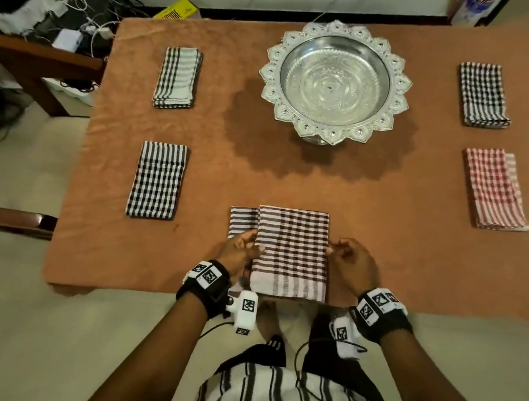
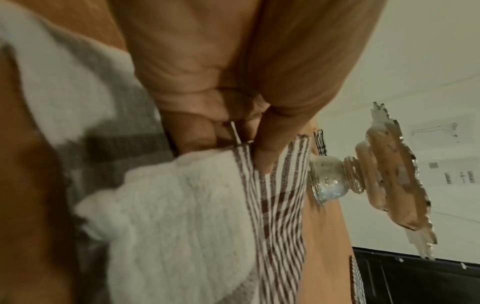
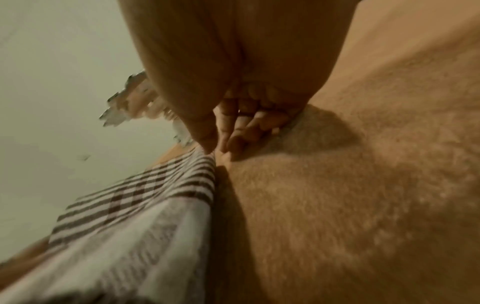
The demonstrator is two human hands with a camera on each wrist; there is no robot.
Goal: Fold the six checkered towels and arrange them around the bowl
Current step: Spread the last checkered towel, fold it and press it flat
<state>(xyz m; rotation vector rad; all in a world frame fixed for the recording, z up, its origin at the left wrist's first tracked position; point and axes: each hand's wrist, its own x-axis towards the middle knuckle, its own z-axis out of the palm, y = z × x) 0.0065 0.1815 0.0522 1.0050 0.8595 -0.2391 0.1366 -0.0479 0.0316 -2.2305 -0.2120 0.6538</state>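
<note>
Table w/ orange cloth point(image 1: 367, 246), silver bowl point(image 1: 334, 79) far-centre, 2 folded towels L point(image 1: 165, 128), 2 R point(image 1: 488, 144), brown-check towel point(image 1: 286, 253) near edge

the left hand point(image 2: 233, 82) fills the top middle of the view, its fingers point(image 2: 267, 156) curled down and pinching the edge of a brown-and-white striped towel point(image 2: 275, 216). the towel spreads below the hand, its near part a blurred white, fluffy fold, its striped edge running just beyond the fingertips. under the hand and the towel lies an orange-brown table cover point(image 2: 324, 236). beyond the fingertips a silver bowl point(image 2: 389, 174) stands on the cover on a round foot, its rim cut in points. past the thumb side, at the far edge of the cover, the corner of another checked towel point(image 2: 319, 142) shows, too small to tell more
</note>
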